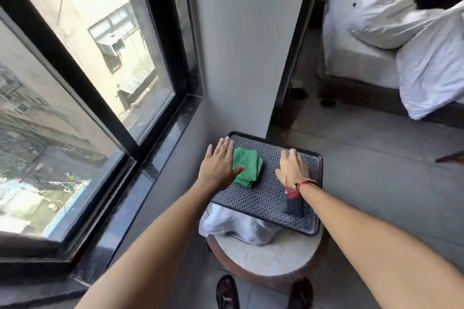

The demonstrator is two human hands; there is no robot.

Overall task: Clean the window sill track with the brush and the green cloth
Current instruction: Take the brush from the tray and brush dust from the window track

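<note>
Two hands are down on the tray at once. My right hand [292, 167] lies palm-down over the brush [293, 204], the fingers curled over where the handle must run; I cannot tell whether this grip has closed yet, because the hand hides the handle. Only the dark bristle head shows, poking out from under the wrist toward me. My left hand [218, 164] is spread flat, fingers apart, with the thumb resting on the near edge of the green cloth [247, 167] and the palm hanging off the tray's left side; nothing is pinched there.

I judge the brush light and stiff along its handle, so the handle is the place to hold it, leaving the soft bristles free to flex into the track. The cloth is folded, limp and light; I expect it to unfold if lifted by one corner, so gathering the whole wad in the fingers looks safer.

Both things lie apart on the patterned tray [266, 198], which sits on a round stool [266, 256] over some white fabric [226, 223]. Left of my left hand, beyond the wall corner, runs the dark window sill track [160, 155], untouched.
</note>
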